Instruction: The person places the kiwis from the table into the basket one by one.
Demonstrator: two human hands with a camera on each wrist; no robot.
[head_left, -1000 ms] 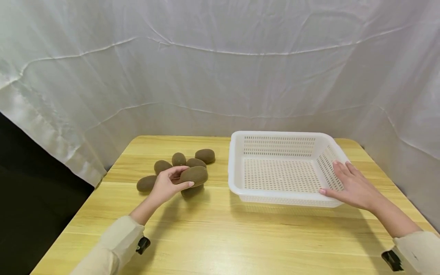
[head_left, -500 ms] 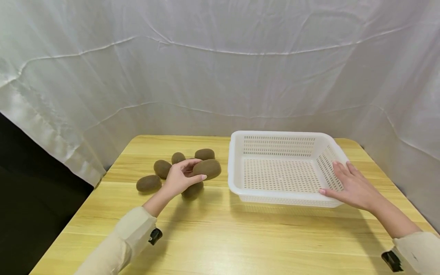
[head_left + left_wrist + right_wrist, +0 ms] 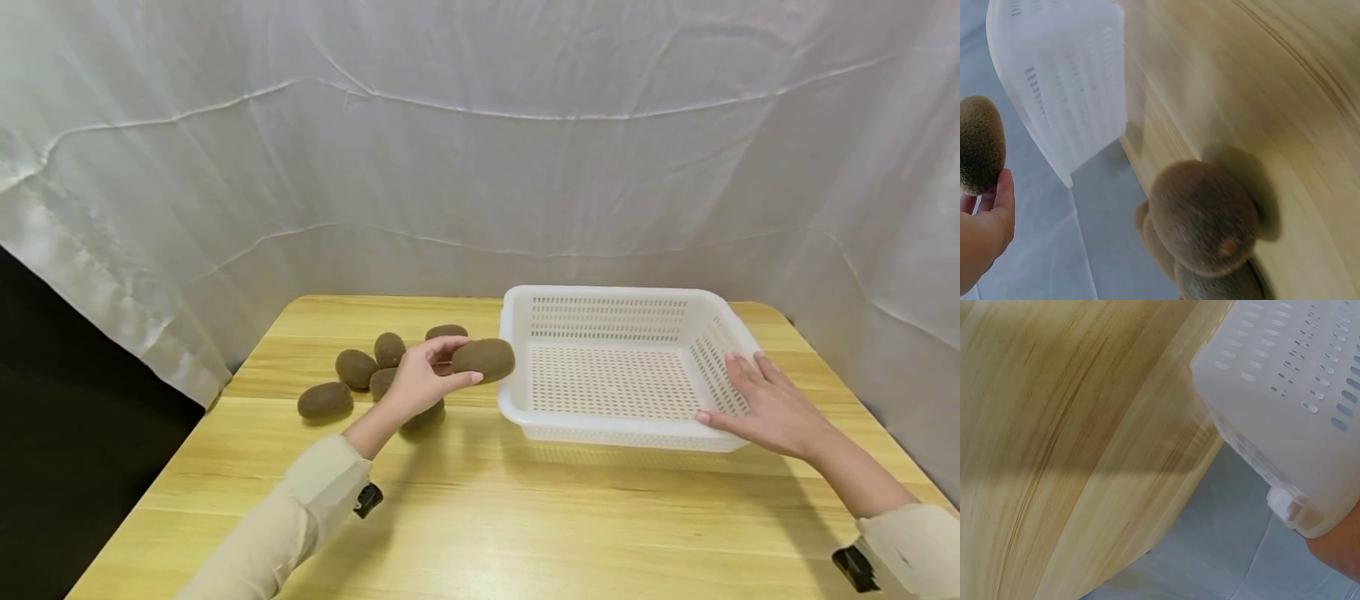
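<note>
My left hand (image 3: 422, 380) pinches a brown fuzzy kiwi (image 3: 483, 359) between thumb and fingers. In the head view this kiwi overlaps the left rim of a white plastic basket (image 3: 611, 427). The left wrist view has the held kiwi (image 3: 980, 145) at its left edge, with the basket's slotted side (image 3: 1066, 81) close by. Over the basket's front right corner rests my right hand (image 3: 776, 408), fingers extended along the right side and thumb on the front rim. Only a bit of that hand (image 3: 1341, 547) shows behind the basket (image 3: 1272, 425) in the right wrist view.
Several more kiwis lie on the wooden table (image 3: 480, 517) left of the basket, among them one kiwi (image 3: 326, 402) at the far left and another (image 3: 447, 332) at the back. A pale curtain (image 3: 480, 183) hangs behind the table.
My left hand has carried the kiwi right and slightly away from me, from above the other kiwis to the basket's left rim. My right hand and the basket have stayed put.
</note>
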